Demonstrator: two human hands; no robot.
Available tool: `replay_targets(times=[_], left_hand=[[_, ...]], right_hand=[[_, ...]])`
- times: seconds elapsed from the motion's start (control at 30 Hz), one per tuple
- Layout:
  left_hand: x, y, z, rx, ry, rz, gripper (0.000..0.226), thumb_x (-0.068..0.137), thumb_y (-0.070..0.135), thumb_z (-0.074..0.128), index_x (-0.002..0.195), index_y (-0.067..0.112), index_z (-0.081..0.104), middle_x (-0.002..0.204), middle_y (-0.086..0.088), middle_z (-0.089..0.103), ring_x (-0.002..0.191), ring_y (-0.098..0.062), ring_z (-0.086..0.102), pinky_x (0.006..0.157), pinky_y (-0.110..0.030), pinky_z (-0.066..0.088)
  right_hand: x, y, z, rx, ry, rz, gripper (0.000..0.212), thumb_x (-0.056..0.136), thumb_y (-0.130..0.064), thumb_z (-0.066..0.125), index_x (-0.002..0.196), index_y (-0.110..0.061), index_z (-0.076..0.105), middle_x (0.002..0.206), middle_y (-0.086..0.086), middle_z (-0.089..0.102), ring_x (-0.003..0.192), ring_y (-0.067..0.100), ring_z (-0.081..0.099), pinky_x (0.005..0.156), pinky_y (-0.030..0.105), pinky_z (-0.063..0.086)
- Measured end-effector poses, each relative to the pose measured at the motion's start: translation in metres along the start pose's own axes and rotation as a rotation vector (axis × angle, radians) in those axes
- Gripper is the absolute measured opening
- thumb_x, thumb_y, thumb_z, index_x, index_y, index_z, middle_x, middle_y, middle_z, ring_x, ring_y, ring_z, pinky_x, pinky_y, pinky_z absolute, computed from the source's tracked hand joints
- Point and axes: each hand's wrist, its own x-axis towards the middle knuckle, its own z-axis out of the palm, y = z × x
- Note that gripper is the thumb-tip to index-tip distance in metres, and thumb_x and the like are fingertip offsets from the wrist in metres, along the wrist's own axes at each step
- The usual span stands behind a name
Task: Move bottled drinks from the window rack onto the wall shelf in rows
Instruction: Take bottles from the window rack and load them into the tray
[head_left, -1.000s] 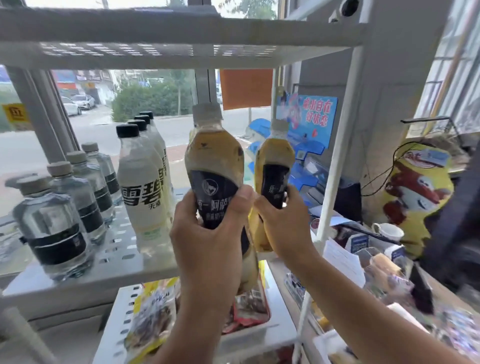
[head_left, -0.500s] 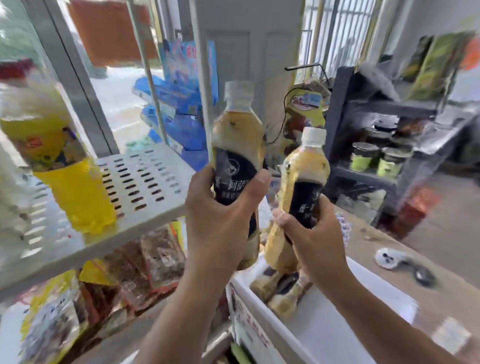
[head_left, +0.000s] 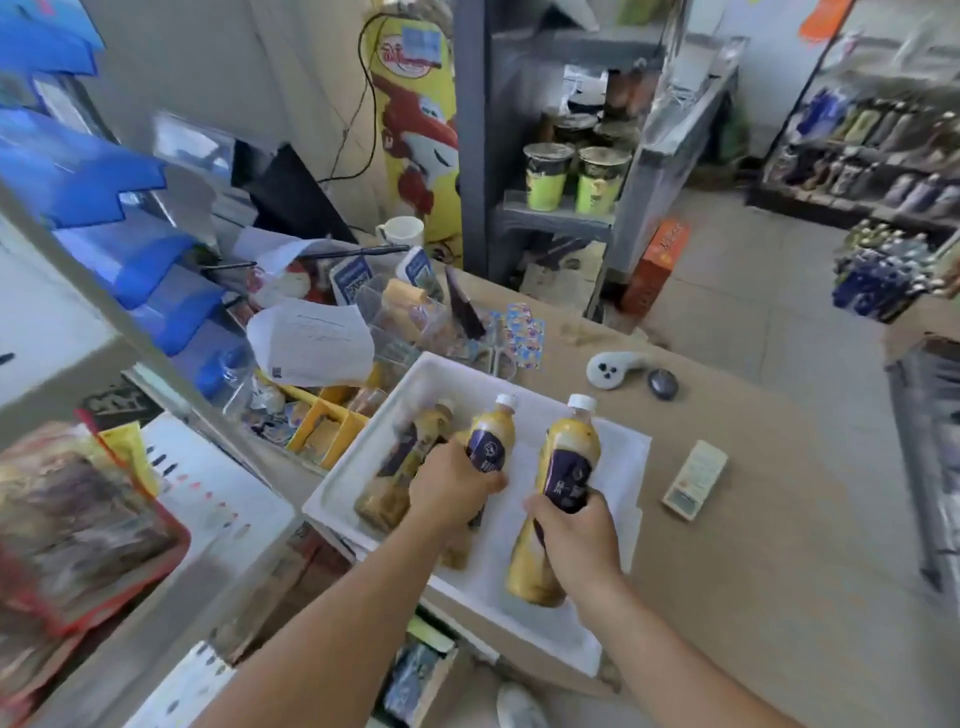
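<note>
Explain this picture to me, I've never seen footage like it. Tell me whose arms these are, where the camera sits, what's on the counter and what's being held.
There is no machine here. A person wears one wide-angle camera on the head, looking forward and down, so the two bare arms are that person's own. The left hand grips a yellowish bottle with a dark label. The right hand grips a second bottle of the same kind. Both are held tilted over a white tray on a brown shop counter. A third bottle lies in the tray. To the tray's right are a small pale box and a white handheld device. The picture is too blurred to read the labels.
</note>
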Motion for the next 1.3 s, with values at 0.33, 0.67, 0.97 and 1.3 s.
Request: replay_targets(times=[0.33, 0.67, 0.97, 1.3], left_hand=[[0.023, -0.021, 0.054, 0.671, 0.033, 0.21, 0.05, 0.098, 0.051, 0.047, 0.134, 0.018, 0.041, 0.128, -0.003, 0.052, 0.126, -0.028, 0.046, 0.086, -0.037, 0.046], [0.039, -0.038, 0.026, 0.435, 0.075, 0.122, 0.026, 0.102, 0.024, 0.037, 0.114, 0.019, 0.06, 0.102, -0.002, 0.058, 0.088, -0.027, 0.06, 0.069, -0.039, 0.051], [0.0, -0.035, -0.024, 0.485, 0.337, -0.068, 0.025, 0.102, 0.026, 0.04, 0.122, 0.022, 0.055, 0.114, -0.003, 0.061, 0.102, -0.027, 0.056, 0.073, -0.037, 0.045], [-0.116, -0.049, -0.126, 0.758, 0.831, -0.297, 0.03, 0.091, 0.019, 0.053, 0.118, 0.02, 0.066, 0.119, -0.003, 0.067, 0.108, -0.033, 0.06, 0.097, -0.051, 0.042]], right_hand=[[0.03, 0.046, 0.024, -0.085, 0.041, 0.255, 0.044, 0.079, -0.046, 0.075, 0.102, -0.012, 0.059, 0.092, 0.007, 0.068, 0.079, 0.024, 0.064, 0.059, 0.031, 0.042], [0.062, 0.061, 0.034, -0.115, -0.064, 0.266, 0.041, 0.09, -0.014, 0.054, 0.13, -0.024, 0.047, 0.114, -0.001, 0.066, 0.097, 0.021, 0.063, 0.09, 0.044, 0.056], [0.052, -0.001, 0.037, -0.82, -0.176, -0.275, 0.072, 0.092, -0.028, 0.054, 0.155, -0.027, 0.02, 0.151, 0.007, 0.036, 0.136, 0.03, 0.036, 0.11, 0.042, 0.033], [-0.041, -0.126, 0.105, -0.93, -0.528, -1.288, 0.057, 0.094, -0.019, 0.053, 0.15, -0.022, 0.04, 0.144, 0.005, 0.05, 0.12, 0.033, 0.05, 0.098, 0.043, 0.041]])
